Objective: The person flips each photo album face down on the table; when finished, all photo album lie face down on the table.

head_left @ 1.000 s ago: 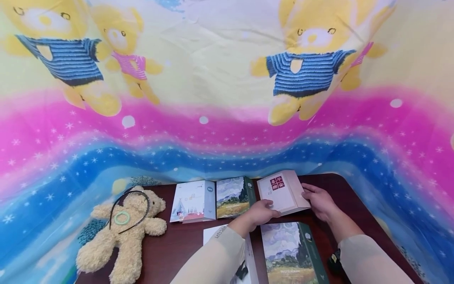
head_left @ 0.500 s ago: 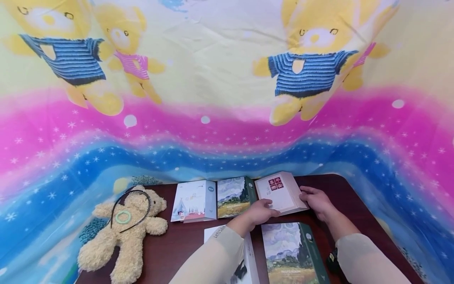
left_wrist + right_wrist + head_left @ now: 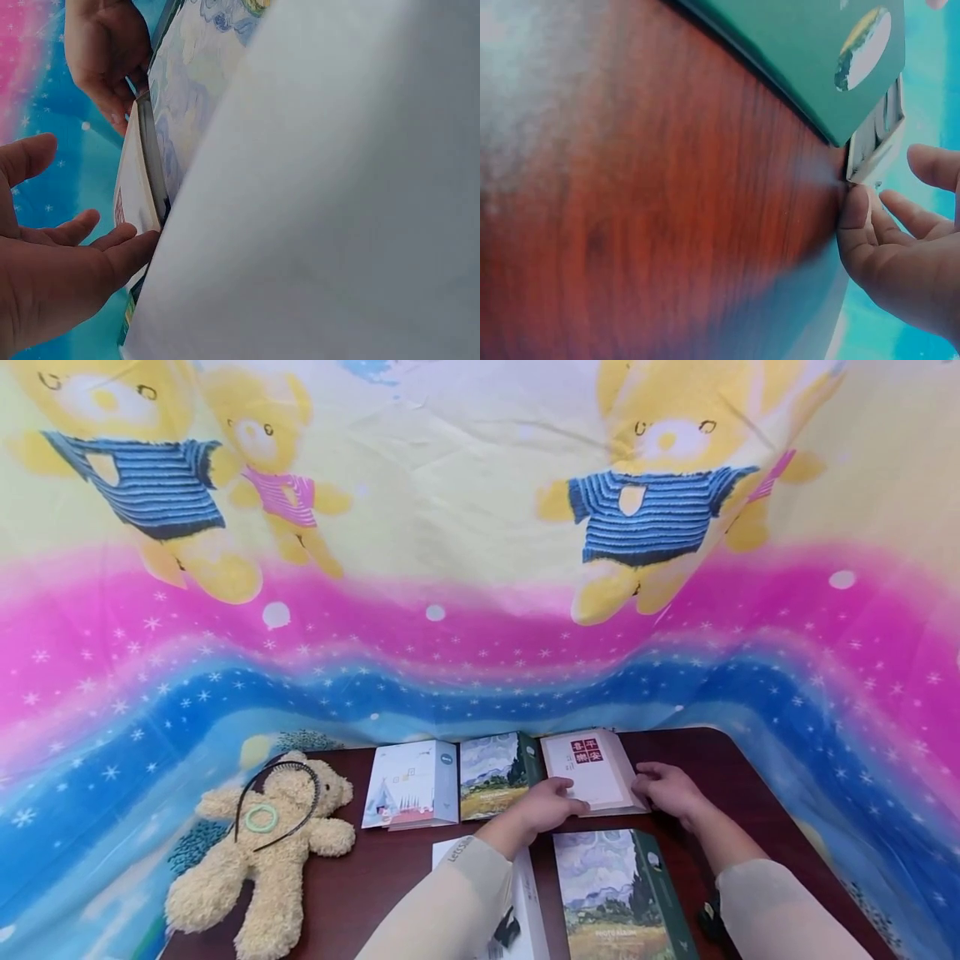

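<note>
In the head view, a thick pale photo album [image 3: 603, 781] with a red block of characters lies flat at the back of the dark table [image 3: 705, 752]. My left hand [image 3: 551, 806] rests at its front left, fingertips on the cover and front edge. Against its right side are the fingers of my right hand [image 3: 671, 789]. The left wrist view shows the left hand [image 3: 67, 270] with spread fingers at the album's edge. In the right wrist view, the right hand [image 3: 907, 240] touches the album's corner [image 3: 874, 146] with loosely bent fingers.
Left of it stand a landscape-cover album [image 3: 495, 777] and a white album [image 3: 408, 781] in the same row. Nearer lie another landscape album [image 3: 607, 893] and a white one [image 3: 528, 902] partly under my left sleeve. A teddy bear [image 3: 262, 877] with a headband [image 3: 315, 785] lies at left.
The pale album has gone from tilted, its right side raised, to lying flat beside the landscape album. Both hands have come down with it, and the right hand's grip has loosened.
</note>
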Demonstrator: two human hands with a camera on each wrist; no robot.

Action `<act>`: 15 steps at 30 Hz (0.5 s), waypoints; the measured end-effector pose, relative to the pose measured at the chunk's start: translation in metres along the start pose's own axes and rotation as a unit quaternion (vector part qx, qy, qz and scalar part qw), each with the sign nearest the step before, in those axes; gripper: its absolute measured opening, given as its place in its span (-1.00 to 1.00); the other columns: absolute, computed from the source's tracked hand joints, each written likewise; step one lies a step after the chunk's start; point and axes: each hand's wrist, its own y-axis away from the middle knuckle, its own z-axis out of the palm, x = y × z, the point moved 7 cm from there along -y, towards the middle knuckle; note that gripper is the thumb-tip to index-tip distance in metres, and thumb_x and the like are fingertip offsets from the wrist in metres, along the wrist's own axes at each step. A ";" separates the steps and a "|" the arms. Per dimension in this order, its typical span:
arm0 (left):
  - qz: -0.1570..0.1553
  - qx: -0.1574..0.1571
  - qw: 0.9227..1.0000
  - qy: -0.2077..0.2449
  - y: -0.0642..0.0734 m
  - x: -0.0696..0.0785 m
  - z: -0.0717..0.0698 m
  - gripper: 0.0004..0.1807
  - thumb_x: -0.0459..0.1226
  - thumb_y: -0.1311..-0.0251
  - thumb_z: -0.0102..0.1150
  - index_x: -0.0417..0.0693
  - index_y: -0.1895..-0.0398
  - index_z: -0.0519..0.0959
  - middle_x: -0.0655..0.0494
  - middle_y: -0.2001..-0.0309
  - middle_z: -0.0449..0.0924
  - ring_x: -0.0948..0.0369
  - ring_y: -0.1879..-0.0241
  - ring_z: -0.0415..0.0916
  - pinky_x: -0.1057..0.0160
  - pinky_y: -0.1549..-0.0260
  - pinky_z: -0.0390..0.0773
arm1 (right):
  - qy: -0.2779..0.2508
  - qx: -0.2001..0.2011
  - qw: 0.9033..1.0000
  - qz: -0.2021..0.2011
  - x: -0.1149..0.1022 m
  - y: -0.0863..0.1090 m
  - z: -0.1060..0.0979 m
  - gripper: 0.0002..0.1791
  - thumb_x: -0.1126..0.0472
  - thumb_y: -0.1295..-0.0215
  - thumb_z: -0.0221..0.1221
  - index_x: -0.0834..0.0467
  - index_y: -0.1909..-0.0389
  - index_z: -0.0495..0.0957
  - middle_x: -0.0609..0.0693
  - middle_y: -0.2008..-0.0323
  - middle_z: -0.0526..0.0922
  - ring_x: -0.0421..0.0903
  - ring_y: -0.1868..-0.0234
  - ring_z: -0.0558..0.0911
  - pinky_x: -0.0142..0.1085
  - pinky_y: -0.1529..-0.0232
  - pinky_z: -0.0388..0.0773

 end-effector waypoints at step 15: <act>0.020 -0.018 0.999 0.018 0.002 0.000 -0.010 -0.26 -0.10 -0.27 0.39 -0.15 -0.47 0.41 -0.17 -0.40 0.43 -0.13 -0.40 0.36 -0.16 -0.32 0.40 | 0.005 -0.010 1.000 -0.018 -0.012 0.010 0.005 -0.21 0.04 -0.50 0.18 0.36 -0.56 0.14 0.44 -0.43 0.31 0.27 -0.20 0.51 0.09 -0.12 0.62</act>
